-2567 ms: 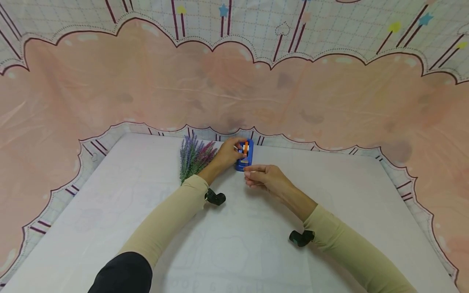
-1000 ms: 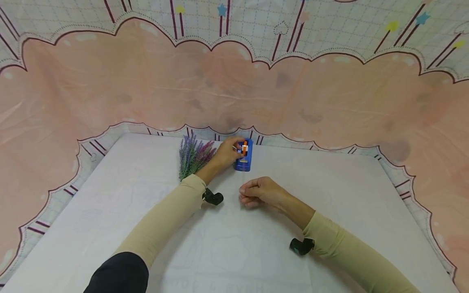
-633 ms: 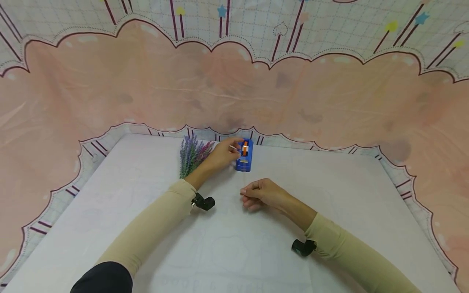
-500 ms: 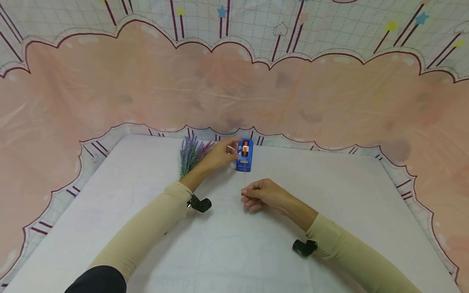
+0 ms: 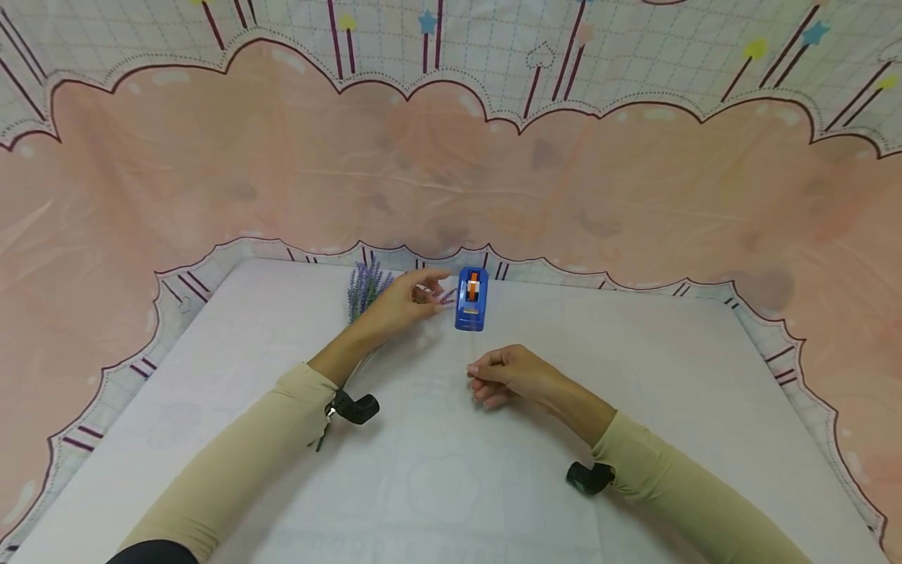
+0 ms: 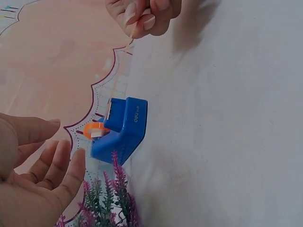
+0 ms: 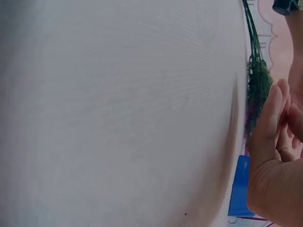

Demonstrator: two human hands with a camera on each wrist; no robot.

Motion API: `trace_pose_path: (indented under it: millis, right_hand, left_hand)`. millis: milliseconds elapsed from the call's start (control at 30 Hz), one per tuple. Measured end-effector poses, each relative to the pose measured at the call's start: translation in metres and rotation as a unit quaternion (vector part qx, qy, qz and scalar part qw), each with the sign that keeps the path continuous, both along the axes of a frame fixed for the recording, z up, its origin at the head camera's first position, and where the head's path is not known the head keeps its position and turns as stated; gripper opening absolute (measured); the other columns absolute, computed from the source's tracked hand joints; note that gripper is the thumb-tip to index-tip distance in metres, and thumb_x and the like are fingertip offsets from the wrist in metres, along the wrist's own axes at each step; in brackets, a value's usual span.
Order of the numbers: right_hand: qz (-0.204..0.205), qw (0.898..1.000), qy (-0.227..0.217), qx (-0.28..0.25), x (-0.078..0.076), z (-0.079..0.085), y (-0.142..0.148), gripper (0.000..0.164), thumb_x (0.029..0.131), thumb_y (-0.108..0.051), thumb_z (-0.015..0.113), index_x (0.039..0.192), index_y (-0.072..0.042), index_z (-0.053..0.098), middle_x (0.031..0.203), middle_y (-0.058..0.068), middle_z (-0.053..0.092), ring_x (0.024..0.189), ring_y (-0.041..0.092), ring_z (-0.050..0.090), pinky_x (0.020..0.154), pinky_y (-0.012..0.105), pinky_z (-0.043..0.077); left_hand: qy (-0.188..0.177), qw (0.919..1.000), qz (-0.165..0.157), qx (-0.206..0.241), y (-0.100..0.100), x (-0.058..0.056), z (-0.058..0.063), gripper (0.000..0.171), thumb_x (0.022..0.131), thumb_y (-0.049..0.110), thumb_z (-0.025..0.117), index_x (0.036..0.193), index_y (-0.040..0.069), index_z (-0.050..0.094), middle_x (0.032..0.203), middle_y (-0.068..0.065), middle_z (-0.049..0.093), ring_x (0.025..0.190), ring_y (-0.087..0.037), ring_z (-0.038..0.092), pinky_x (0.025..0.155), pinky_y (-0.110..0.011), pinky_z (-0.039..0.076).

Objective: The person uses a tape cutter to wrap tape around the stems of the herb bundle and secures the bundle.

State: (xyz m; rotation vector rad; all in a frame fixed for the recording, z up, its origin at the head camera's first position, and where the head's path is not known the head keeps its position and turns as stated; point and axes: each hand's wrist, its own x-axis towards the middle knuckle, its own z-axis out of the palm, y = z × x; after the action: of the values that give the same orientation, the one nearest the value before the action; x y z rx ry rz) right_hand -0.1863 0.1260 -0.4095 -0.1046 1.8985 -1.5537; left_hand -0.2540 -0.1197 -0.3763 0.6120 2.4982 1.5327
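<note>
A blue tape dispenser (image 5: 470, 315) with an orange hub stands near the far edge of the table. My left hand (image 5: 402, 305) is just left of it, fingers spread and apart from it, as the left wrist view confirms. Thumb and forefinger of my right hand (image 5: 517, 372) pinch the end of a thin strip of clear tape (image 6: 131, 38), which stretches back to the dispenser's cutting edge. Artificial lavender sprigs (image 5: 365, 288) lie beside and partly behind my left hand and forearm; pink-purple flower tips (image 6: 118, 184) show below the dispenser in the left wrist view.
A white sheet (image 5: 437, 470) covers the table. Behind it hangs a peach and white patterned cloth (image 5: 451, 180). A small black camera (image 5: 355, 407) sits on the left wrist, another (image 5: 590, 478) on the right.
My left hand has let go of the dispenser and drawn back leftward over the flowers. Before that, my right hand pulled away from the dispenser toward the body; lately it has barely moved.
</note>
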Motion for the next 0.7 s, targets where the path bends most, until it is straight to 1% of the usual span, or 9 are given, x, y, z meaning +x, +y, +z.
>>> trace_pose_path:
  millis: [200, 367, 467, 567, 700]
  right_hand:
    - [0.004, 1.000, 0.002, -0.002, 0.000, 0.002, 0.002, 0.030, 0.102, -0.022, 0.064, 0.113, 0.005, 0.070, 0.084, 0.006, 0.073, 0.073, 0.013, 0.071, 0.069, 0.027, 0.060]
    - [0.006, 1.000, 0.005, -0.003, 0.001, 0.003, 0.003, 0.030, 0.102, -0.021, 0.063, 0.114, 0.006, 0.069, 0.084, 0.006, 0.072, 0.072, 0.013, 0.071, 0.068, 0.027, 0.060]
    - [0.005, 1.000, 0.005, -0.004, 0.001, 0.003, 0.003, 0.030, 0.102, -0.020, 0.063, 0.114, 0.006, 0.069, 0.085, 0.006, 0.072, 0.073, 0.013, 0.071, 0.069, 0.028, 0.060]
    - [0.004, 1.000, 0.003, -0.002, 0.000, 0.002, 0.005, 0.029, 0.101, -0.020, 0.064, 0.115, 0.006, 0.069, 0.086, 0.007, 0.073, 0.074, 0.014, 0.071, 0.069, 0.028, 0.060]
    - [0.007, 1.000, 0.003, 0.002, -0.001, 0.000, 0.006, 0.030, 0.101, -0.021, 0.065, 0.115, 0.005, 0.070, 0.087, 0.007, 0.073, 0.075, 0.014, 0.071, 0.070, 0.028, 0.060]
  left_hand:
    - [-0.004, 1.0000, 0.005, 0.004, -0.014, 0.014, 0.004, 0.056, 0.093, 0.001, 0.069, 0.147, 0.008, 0.053, 0.131, -0.023, 0.060, 0.106, -0.028, 0.064, 0.085, -0.035, 0.052]
    - [-0.004, 0.9999, 0.009, -0.001, -0.034, 0.025, 0.001, 0.057, 0.095, 0.000, 0.068, 0.148, 0.005, 0.050, 0.130, -0.024, 0.060, 0.105, -0.027, 0.063, 0.087, -0.034, 0.051]
    - [-0.008, 0.9998, 0.012, -0.011, -0.047, 0.032, -0.001, 0.057, 0.096, 0.003, 0.068, 0.149, 0.007, 0.049, 0.131, -0.022, 0.059, 0.107, -0.026, 0.061, 0.086, -0.031, 0.051]
    - [-0.015, 0.9995, 0.018, -0.019, -0.060, 0.039, -0.002, 0.057, 0.097, 0.006, 0.068, 0.150, 0.008, 0.049, 0.132, -0.019, 0.059, 0.108, -0.026, 0.061, 0.083, -0.027, 0.052]
    - [-0.020, 0.9990, 0.030, -0.026, -0.077, 0.047, -0.004, 0.056, 0.098, 0.008, 0.067, 0.150, 0.007, 0.048, 0.130, -0.017, 0.059, 0.108, -0.027, 0.061, 0.083, -0.030, 0.052]
